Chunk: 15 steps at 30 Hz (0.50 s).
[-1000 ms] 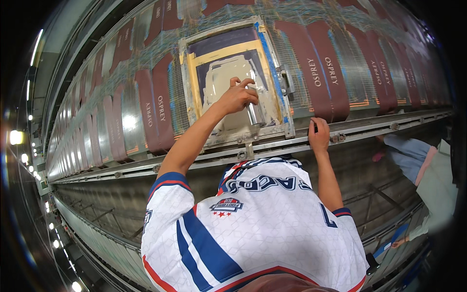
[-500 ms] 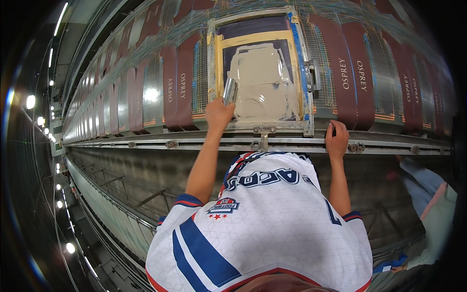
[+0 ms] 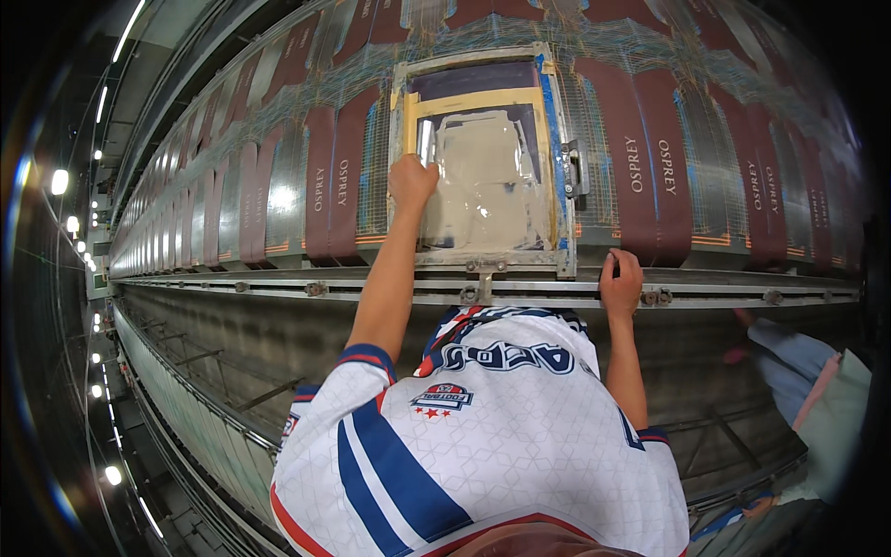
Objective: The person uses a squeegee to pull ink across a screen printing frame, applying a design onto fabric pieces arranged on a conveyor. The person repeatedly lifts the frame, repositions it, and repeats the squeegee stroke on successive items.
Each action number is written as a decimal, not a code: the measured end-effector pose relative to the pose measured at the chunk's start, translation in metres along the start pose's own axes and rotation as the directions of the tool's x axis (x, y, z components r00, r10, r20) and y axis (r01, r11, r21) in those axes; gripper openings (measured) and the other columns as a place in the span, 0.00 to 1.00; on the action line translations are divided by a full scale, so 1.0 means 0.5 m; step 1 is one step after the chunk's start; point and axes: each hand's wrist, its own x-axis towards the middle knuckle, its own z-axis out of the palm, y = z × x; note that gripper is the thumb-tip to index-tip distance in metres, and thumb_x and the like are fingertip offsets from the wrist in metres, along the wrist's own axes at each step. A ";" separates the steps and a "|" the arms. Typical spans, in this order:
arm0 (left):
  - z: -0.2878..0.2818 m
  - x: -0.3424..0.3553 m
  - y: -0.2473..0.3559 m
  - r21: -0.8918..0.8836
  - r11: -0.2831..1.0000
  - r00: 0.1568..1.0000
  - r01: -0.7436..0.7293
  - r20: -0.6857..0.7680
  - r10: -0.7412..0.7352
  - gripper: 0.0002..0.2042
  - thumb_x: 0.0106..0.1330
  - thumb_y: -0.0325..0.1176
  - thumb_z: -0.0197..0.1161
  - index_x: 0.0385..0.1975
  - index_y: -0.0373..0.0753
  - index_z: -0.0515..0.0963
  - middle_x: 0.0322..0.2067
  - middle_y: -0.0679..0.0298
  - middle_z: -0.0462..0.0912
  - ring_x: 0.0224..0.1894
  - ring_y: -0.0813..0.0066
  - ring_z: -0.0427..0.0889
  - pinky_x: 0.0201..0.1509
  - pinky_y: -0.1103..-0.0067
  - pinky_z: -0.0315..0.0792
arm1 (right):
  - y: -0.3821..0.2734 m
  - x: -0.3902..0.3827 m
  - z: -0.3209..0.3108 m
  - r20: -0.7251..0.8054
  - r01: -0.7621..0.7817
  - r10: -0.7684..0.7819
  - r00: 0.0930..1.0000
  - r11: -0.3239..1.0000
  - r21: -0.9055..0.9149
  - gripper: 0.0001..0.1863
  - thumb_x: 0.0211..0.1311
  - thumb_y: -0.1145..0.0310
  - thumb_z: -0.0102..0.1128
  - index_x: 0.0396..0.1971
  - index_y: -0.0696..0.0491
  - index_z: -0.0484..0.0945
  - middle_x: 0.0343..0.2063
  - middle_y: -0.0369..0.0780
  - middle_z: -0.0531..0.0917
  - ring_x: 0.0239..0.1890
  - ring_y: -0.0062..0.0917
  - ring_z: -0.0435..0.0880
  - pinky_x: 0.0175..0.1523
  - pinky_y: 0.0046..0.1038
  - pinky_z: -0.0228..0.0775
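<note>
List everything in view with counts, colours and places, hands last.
table: 1, grey, across upper view
frame: 1, silver, on the table
mesh: 1, dark purple, inside frame
paste: 1 patch, beige, on mesh
masking tape: several, yellow, above and left of paste
edge tape: count unclear, blue, frame's right side
fitting: 1, grey, frame's right side
bar tool: 1, silver, left of paste
printed pieces: many, maroon, rows on table
rail: at least 1, silver, table's near edge
lights: many, white, left
co-worker: 1, pale green top, right edge
jersey: 1, mostly white, lower middle
left hand: 1, bare, on bar tool
right hand: 1, bare, at rail
</note>
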 end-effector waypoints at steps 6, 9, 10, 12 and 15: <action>0.046 -0.001 0.031 -0.042 0.999 0.997 -0.023 0.073 0.026 0.15 0.52 0.40 0.67 0.29 0.33 0.83 0.31 0.43 0.85 0.38 0.43 0.85 0.43 0.58 0.79 | 0.013 -0.002 0.010 -0.004 -0.086 0.086 0.996 0.996 0.036 0.07 0.63 0.70 0.61 0.39 0.55 0.82 0.38 0.43 0.84 0.40 0.40 0.82 0.47 0.37 0.72; 0.022 0.010 0.035 -0.153 0.975 0.963 -0.159 0.193 0.187 0.14 0.52 0.40 0.67 0.28 0.33 0.82 0.30 0.42 0.84 0.36 0.44 0.84 0.42 0.58 0.78 | -0.012 0.040 0.011 -0.006 -0.244 0.248 0.969 0.954 0.173 0.10 0.64 0.70 0.61 0.43 0.56 0.82 0.40 0.43 0.84 0.41 0.35 0.84 0.47 0.32 0.75; -0.004 0.017 0.031 -0.216 0.946 0.920 -0.240 0.259 0.293 0.12 0.53 0.39 0.67 0.28 0.36 0.81 0.30 0.46 0.83 0.35 0.46 0.83 0.41 0.59 0.77 | -0.037 0.076 0.011 -0.016 -0.259 0.270 0.963 0.940 0.223 0.11 0.65 0.70 0.61 0.45 0.56 0.82 0.41 0.43 0.85 0.42 0.33 0.84 0.47 0.31 0.75; -0.028 0.067 0.012 -0.279 0.829 0.800 -0.484 0.243 0.549 0.12 0.55 0.38 0.67 0.32 0.36 0.81 0.31 0.51 0.84 0.36 0.48 0.83 0.41 0.62 0.76 | -0.085 0.154 0.038 0.021 -0.269 0.280 0.960 0.898 0.349 0.14 0.64 0.69 0.62 0.48 0.56 0.81 0.43 0.43 0.85 0.42 0.28 0.85 0.48 0.27 0.75; -0.001 0.142 0.001 -0.336 0.675 0.659 -0.656 0.181 0.730 0.11 0.56 0.34 0.67 0.38 0.39 0.80 0.34 0.56 0.83 0.39 0.51 0.82 0.43 0.65 0.75 | -0.229 0.313 0.089 0.258 -0.162 0.046 0.965 0.878 0.450 0.19 0.61 0.65 0.66 0.51 0.56 0.80 0.45 0.45 0.85 0.44 0.31 0.85 0.51 0.29 0.75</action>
